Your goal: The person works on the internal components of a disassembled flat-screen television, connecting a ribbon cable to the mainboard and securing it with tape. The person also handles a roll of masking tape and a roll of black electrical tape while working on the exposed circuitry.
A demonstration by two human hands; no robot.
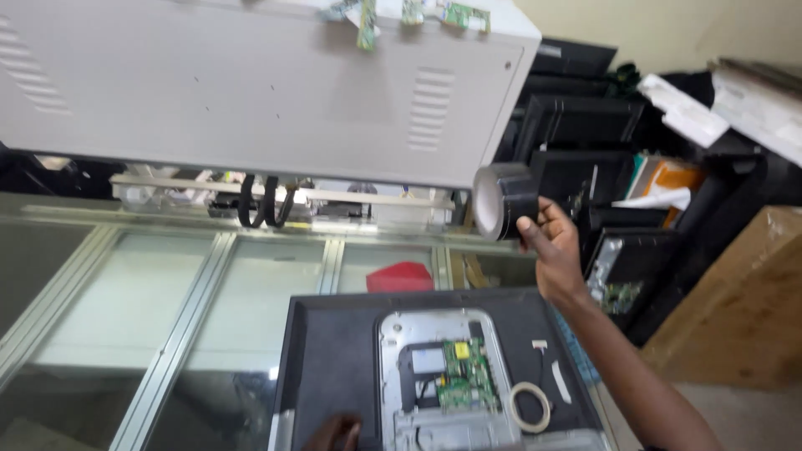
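We saw a wide roll of black tape [504, 201], glossy on its outer face, raised in the air with its round opening turned toward the left, so that its dark hollow core faced the grey cabinet side. It was gripped at its lower right edge and hung above the far right corner of the opened flat-panel screen back [334, 351]. That black panel lay flat on the glass-topped bench, rear side up, with a silver metal plate in its middle bearing a green circuit board [461, 373]. A small pale ring of tape [530, 407] lay flat on the panel, just right of the plate
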